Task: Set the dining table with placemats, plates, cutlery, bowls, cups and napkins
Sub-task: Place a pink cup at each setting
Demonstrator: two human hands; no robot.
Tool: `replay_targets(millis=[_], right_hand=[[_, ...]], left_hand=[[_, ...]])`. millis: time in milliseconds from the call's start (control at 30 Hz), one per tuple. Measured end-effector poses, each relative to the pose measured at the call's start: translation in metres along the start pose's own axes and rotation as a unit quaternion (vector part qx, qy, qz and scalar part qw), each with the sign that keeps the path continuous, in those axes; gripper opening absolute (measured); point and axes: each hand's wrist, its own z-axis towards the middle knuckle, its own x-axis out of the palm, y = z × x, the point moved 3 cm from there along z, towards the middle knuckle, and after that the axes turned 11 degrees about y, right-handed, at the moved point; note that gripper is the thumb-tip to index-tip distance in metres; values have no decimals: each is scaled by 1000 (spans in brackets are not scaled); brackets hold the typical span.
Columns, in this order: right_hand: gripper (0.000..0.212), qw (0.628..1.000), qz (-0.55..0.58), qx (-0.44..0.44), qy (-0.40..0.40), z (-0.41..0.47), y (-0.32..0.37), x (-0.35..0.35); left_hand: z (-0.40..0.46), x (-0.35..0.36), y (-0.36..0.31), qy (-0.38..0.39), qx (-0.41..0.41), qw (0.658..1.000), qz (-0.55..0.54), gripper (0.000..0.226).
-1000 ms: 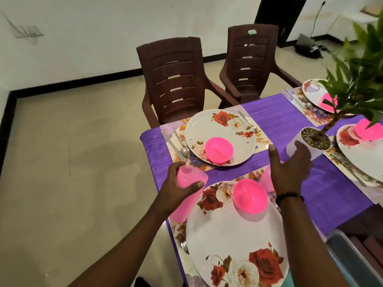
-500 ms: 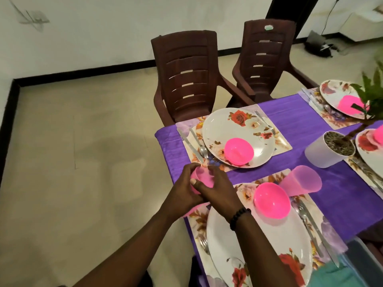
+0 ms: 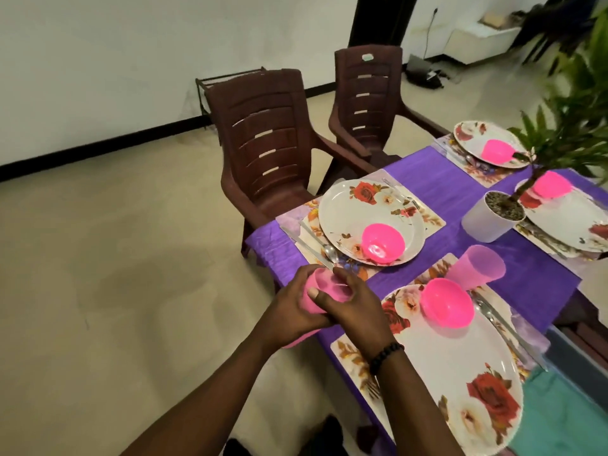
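Both hands meet on a pink cup (image 3: 320, 289) at the near left corner of the table (image 3: 437, 192), just off its edge over the floor. The left hand (image 3: 292, 311) wraps the cup's side from the left, its fingers curled closely round the wall with the thumb (image 3: 312, 296) lying up by the rim. The right hand (image 3: 352, 304) comes in from the other side, its fingers (image 3: 342, 278) bent over the rim and gripping the cup's top; a beaded bracelet (image 3: 385, 355) sits on that wrist. The cup tilts with its mouth facing up and away. On the purple cloth, a second pink cup (image 3: 477, 271) stands just beyond the near plate (image 3: 460, 363), beside the pink bowl (image 3: 447, 302) that rests on that plate's far part. A knife and spoon lie to the right of this plate on a floral placemat (image 3: 353, 360). Across, another plate (image 3: 368, 218) carries a pink bowl (image 3: 383, 241), with cutlery (image 3: 316, 248) on its left. Two more plates with pink bowls lie further right, near a white plant pot (image 3: 490, 218). Two brown chairs (image 3: 263, 146) stand at the table's far side.
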Motion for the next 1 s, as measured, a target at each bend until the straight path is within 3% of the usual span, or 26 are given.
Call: replay_targets(millis=[167, 267, 367, 600, 833, 1000], right_hand=[[63, 994, 66, -17, -90, -1, 13, -30], [67, 979, 58, -49, -187, 3, 23, -69], [73, 972, 15, -61, -228, 17, 20, -83], [85, 968, -136, -37, -207, 67, -23, -57], [93, 962, -217, -28, -162, 95, -46, -49], [104, 929, -304, -18, -209, 95, -37, -51]], left_hand=[[0, -7, 10, 14, -29, 999, -19, 80], [3, -20, 18, -46, -62, 996, -33, 87], [10, -35, 16, -82, -69, 994, -34, 91], [34, -66, 17, -127, -80, 989, -22, 82], [54, -81, 18, -119, -93, 988, -7, 93], [70, -86, 10, -129, -74, 988, -41, 103]])
